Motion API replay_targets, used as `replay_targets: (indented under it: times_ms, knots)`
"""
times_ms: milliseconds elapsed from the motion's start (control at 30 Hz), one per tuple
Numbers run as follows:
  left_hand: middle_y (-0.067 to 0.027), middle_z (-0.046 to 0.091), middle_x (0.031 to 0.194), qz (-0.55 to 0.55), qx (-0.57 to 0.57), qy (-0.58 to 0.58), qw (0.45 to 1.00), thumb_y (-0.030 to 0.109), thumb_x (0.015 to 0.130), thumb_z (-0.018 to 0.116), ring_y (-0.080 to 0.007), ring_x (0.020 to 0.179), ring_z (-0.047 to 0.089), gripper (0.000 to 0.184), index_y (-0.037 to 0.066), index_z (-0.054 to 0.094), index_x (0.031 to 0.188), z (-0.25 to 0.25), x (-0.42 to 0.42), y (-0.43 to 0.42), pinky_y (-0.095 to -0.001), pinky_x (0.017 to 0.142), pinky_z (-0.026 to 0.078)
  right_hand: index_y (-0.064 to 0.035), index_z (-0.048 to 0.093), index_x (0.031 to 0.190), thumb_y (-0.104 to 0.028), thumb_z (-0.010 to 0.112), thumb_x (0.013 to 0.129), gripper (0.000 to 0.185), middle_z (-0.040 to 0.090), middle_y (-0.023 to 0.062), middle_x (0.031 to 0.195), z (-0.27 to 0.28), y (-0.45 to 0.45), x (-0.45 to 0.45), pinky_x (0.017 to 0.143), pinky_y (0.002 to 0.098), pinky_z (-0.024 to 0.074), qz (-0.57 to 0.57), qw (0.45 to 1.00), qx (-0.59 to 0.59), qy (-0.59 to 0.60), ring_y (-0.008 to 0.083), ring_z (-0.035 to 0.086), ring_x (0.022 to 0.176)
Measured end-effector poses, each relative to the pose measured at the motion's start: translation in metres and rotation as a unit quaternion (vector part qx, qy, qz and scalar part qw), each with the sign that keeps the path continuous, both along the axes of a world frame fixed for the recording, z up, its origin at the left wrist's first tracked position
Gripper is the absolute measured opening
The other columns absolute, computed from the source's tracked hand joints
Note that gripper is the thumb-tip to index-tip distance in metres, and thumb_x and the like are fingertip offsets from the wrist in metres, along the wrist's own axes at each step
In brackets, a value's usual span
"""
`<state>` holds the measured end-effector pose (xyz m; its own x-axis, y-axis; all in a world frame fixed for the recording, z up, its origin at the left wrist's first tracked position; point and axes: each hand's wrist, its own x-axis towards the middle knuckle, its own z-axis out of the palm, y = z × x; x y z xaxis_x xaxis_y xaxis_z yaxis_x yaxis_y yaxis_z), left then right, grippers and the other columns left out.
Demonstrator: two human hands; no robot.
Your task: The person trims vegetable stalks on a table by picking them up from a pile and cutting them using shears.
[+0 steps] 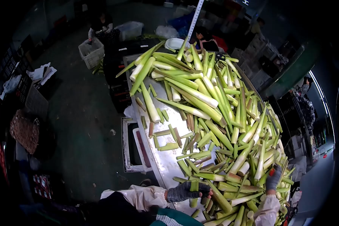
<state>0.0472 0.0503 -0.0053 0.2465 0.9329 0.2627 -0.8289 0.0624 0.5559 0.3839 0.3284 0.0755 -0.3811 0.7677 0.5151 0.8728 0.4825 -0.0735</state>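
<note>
While the outer edges of my view fall to black, the fingers of my right hand [274, 178] are hard to read: gray-gloved, bent among the stalks [199, 93], beside a small orange-red object [272, 172] that I cannot identify. Cannot tell whether these fingers are clamped or apart. My left hand [179, 192], also gray-gloved, is closed on a short green piece [193, 186]; the thumb crosses it and hides its middle.

Stalks: long, tapered, pale green to white, some streaked brown. They lie heaped at many angles on the metal table [168, 160], mostly along its right side and far end, overlapping so that lower ones are partly covered. Cut lengths [167, 146], green and brownish, are scattered on the bare metal nearer my left.

Surroundings: a perforated post [195, 19] rises at the far end, near a white basin [176, 43]. Stalks block part of the table's right edge. Beyond, in dim light, a person [103, 28] is behind a pale crate [91, 52]; another person [305, 103] is at far right, details unclear. A rectangular frame [126, 145] lies left of the table, partly covered.
</note>
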Motion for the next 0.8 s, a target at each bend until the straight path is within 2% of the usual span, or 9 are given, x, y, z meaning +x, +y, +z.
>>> replay_targets:
  times_ms: [67,100,133,200,333,433,500,733,800]
  knots:
    - [-0.0125,0.050,0.116,0.002,-0.012,-0.017,1.000,0.012,0.084,0.054,-0.0211,0.109,0.048,0.038,-0.003,0.044,0.117,-0.002,-0.005,-0.009,-0.0323,0.095,0.035,-0.0015,0.051,0.097,0.005,0.053,0.063,0.035,0.054,0.0166,0.089,-0.001,-0.032,-0.135,0.077,0.0379,0.0407,0.138,0.965,-0.179,0.132,0.0335,0.051,0.083]
    - [-0.0149,0.049,0.116,0.002,-0.019,-0.036,0.999,0.014,0.082,0.057,-0.0235,0.111,0.047,0.042,-0.005,0.044,0.117,-0.004,-0.011,-0.011,-0.0348,0.097,0.034,-0.0023,0.052,0.093,0.003,0.056,0.061,0.033,0.054,0.0173,0.088,-0.009,-0.032,-0.187,0.076,0.0377,0.0410,0.194,0.969,-0.152,0.020,0.0347,0.051,0.083]
    - [-0.0161,0.049,0.116,0.021,-0.030,-0.043,0.998,0.016,0.082,0.057,-0.0247,0.110,0.047,0.043,-0.005,0.044,0.117,0.002,-0.020,-0.017,-0.0352,0.096,0.034,-0.0030,0.053,0.090,0.000,0.058,0.060,0.030,0.054,0.0179,0.087,-0.030,-0.038,-0.237,0.076,0.0384,0.0413,0.275,0.955,-0.113,0.025,0.0356,0.051,0.084]
    - [-0.0164,0.050,0.116,0.057,-0.038,-0.030,0.997,0.017,0.082,0.057,-0.0251,0.110,0.047,0.044,-0.005,0.044,0.117,0.011,-0.040,-0.032,-0.0354,0.096,0.034,-0.0032,0.053,0.089,-0.004,0.061,0.061,0.030,0.055,0.0172,0.087,-0.052,-0.059,-0.336,0.075,0.0395,0.0420,0.362,0.911,-0.195,0.028,0.0347,0.052,0.086]
    - [-0.0184,0.050,0.115,0.158,-0.070,-0.002,0.985,0.022,0.081,0.058,-0.0284,0.108,0.048,0.047,-0.005,0.044,0.117,0.011,-0.082,-0.062,-0.0383,0.095,0.035,-0.0022,0.055,0.094,-0.016,0.067,0.065,0.034,0.055,0.0200,0.093,-0.090,-0.100,-0.478,0.075,0.0408,0.0429,0.351,0.903,-0.246,-0.010,0.0359,0.053,0.085]
    - [-0.0167,0.052,0.113,0.218,-0.086,0.015,0.972,0.024,0.080,0.060,-0.0268,0.106,0.050,0.047,-0.004,0.046,0.115,0.014,-0.115,-0.084,-0.0371,0.093,0.037,-0.0063,0.050,0.099,-0.026,0.064,0.067,0.040,0.055,0.0166,0.093,-0.097,-0.121,-0.542,0.077,0.0405,0.0435,0.242,0.916,-0.290,-0.132,0.0322,0.055,0.088]
    - [-0.0149,0.054,0.110,0.243,-0.100,0.005,0.965,0.026,0.079,0.061,-0.0242,0.105,0.051,0.048,-0.004,0.047,0.114,0.010,-0.128,-0.093,-0.0346,0.092,0.038,-0.0069,0.048,0.102,-0.023,0.064,0.067,0.042,0.055,0.0158,0.095,-0.106,-0.127,-0.563,0.079,0.0411,0.0430,0.205,0.917,-0.303,-0.156,0.0312,0.054,0.091]
    - [-0.0173,0.052,0.113,0.287,-0.080,-0.075,0.952,0.021,0.081,0.059,-0.0286,0.105,0.051,0.043,-0.004,0.047,0.114,-0.009,-0.150,-0.100,-0.0388,0.093,0.038,-0.0068,0.046,0.109,-0.018,0.054,0.073,0.039,0.054,0.0192,0.099,-0.109,-0.128,-0.579,0.080,0.0406,0.0431,0.154,0.926,-0.294,-0.182,0.0341,0.055,0.093]
    - [-0.0159,0.051,0.114,0.289,-0.093,-0.033,0.952,0.025,0.081,0.057,-0.0331,0.107,0.049,0.041,0.003,0.048,0.115,-0.003,-0.151,-0.100,-0.0443,0.091,0.038,-0.0035,0.046,0.108,-0.018,0.056,0.071,0.041,0.056,0.0214,0.096,-0.108,-0.119,-0.571,0.078,0.0398,0.0444,0.158,0.909,-0.350,-0.162,0.0342,0.056,0.091]
